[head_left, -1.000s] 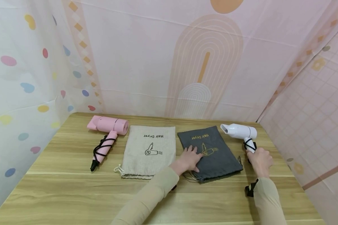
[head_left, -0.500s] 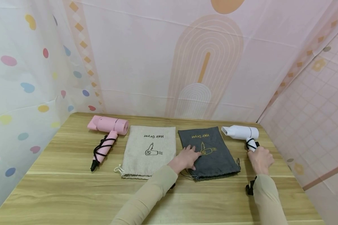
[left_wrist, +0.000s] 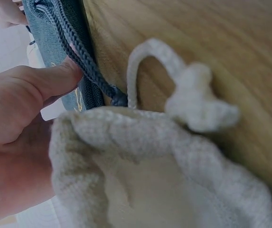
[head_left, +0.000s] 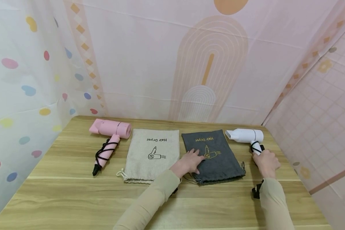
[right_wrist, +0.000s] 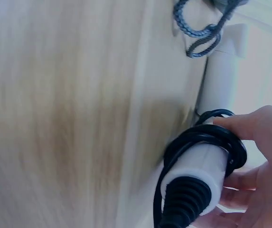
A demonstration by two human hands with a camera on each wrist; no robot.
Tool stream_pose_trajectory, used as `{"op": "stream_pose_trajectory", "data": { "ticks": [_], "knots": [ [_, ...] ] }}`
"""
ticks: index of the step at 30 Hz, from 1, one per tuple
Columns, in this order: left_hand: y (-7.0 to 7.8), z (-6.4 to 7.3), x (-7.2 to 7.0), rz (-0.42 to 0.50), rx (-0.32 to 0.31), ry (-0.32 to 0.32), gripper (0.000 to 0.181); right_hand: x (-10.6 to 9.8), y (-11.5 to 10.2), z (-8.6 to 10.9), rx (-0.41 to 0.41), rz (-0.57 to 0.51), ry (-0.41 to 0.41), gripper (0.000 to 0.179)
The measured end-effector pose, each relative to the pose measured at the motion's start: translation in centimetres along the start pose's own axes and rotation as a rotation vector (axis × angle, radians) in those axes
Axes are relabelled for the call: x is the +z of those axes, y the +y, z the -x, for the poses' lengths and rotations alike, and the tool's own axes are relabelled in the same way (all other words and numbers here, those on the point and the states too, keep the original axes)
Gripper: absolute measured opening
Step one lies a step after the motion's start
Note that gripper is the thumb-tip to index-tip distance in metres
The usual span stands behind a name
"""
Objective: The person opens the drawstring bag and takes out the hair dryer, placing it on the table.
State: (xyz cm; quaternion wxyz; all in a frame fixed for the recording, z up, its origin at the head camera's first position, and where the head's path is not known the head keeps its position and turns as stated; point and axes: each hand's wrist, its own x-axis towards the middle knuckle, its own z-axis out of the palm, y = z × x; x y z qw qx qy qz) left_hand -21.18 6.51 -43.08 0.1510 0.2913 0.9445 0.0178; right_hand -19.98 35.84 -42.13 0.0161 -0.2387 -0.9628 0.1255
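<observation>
- So from the head view, my left hand (head_left: 189, 162) lies flat, fingers loose, on the grey bag (head_left: 212, 155) mid-table, and my right hand (head_left: 265, 163) grips the white hair dryer (head_left: 245, 136) beside it.
- Left wrist: thumb against the grey bag's cord (left_wrist: 74, 42) (beige bag (left_wrist: 159, 175) right alongside).
- Right wrist: fingers (right_wrist: 249, 124) curled round the cord-wrapped handle (right_wrist: 200, 164).

The white hair dryer (head_left: 245, 135) lies on the wooden surface (head_left: 74, 191) just right of the dark grey bag (head_left: 214, 156), nozzle pointing toward the bag, black cord wound round its handle. The grey bag lies flat, printed "Hair Dryer" in gold, drawstring mouth nearest the person, just right of the beige bag (head_left: 152, 155).
</observation>
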Motion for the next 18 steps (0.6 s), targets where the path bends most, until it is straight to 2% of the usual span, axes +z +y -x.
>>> {"op": "stream_pose_trajectory", "data": {
  "ticks": [4,6,8,10,12,14,16,18],
  "knots": [
    [-0.1,0.1,-0.1,0.0,0.0,0.003,0.067,-0.5,-0.4,0.3,-0.006,-0.001,-0.004,0.058],
    [0.0,0.2,-0.2,-0.003,-0.002,0.008,0.067,-0.8,-0.8,0.8,-0.015,-0.01,0.033,0.055],
    [0.1,0.3,-0.1,-0.001,-0.003,0.018,0.065,-1.0,-1.5,1.4,-0.045,-0.027,0.128,0.048],
    [0.2,0.4,0.0,-0.004,-0.001,0.035,0.064,-0.9,-2.3,2.1,-0.093,-0.063,0.269,0.039],
    [0.2,0.5,0.1,-0.009,0.008,0.061,0.061,-0.7,-3.3,2.7,-0.162,-0.106,0.43,0.03],
    [0.2,0.7,0.1,-0.01,0.021,0.103,0.055,-0.3,-4.5,3.2,-0.249,-0.151,0.556,0.025],
    [0.0,1.1,0.1,0.02,0.038,0.163,0.047,0.0,-5.7,3.6,-0.342,-0.19,0.63,0.02],
    [-0.5,1.4,-0.1,0.08,0.045,0.254,0.038,0.3,-6.9,4.0,-0.438,-0.215,0.671,0.016]
  ]
}}
